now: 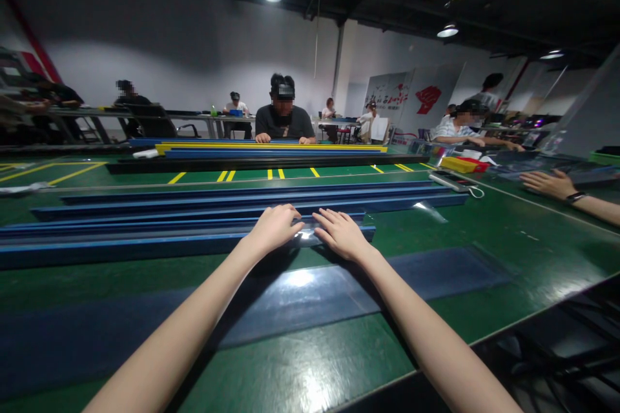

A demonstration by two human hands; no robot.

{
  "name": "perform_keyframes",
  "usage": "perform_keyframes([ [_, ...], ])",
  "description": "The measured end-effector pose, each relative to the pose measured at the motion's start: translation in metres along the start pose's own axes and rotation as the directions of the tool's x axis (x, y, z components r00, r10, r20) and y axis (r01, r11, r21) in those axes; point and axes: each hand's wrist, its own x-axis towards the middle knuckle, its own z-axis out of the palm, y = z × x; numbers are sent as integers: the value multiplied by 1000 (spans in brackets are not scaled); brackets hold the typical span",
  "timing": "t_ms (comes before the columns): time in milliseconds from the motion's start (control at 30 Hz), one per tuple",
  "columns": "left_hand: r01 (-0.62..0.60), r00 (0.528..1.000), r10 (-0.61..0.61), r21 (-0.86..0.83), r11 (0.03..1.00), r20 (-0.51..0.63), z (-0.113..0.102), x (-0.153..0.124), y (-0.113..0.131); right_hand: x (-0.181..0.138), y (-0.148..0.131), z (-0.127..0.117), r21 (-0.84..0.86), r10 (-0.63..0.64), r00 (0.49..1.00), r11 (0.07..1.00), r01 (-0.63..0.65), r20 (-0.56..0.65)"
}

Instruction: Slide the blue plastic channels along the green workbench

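My left hand (275, 230) rests over the near long blue channel strip (184, 247), its thumb apart from the bent fingers. Beside it, my right hand (341, 236) lies on the same strip near its right end, fingers stretched out and slightly spread. A shiny patch of clear plastic (306, 237) shows between the two hands. Under my forearms, a long transparent bluish plastic sheet (300, 297) lies flat on the green tabletop (320, 361). The undersides of my fingers are hidden, and neither hand visibly lifts anything.
Beyond lie another pair of blue strips (159, 204), a black strip (271, 162) and a yellow strip (271, 147). A phone (448, 181) with a white cable sits right of them. At right is a co-worker's hand (549, 184); a person (284, 121) sits opposite.
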Motion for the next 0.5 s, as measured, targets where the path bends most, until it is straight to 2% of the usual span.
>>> perform_keyframes([
  [400, -32, 999, 30, 58, 998, 24, 8, -1, 0, -8, 30, -15, 19, 120, 991, 992, -121, 63],
  [500, -24, 999, 22, 69, 997, 32, 12, -1, 0, -10, 37, -19, 10, 185, 981, 983, -186, 57],
])
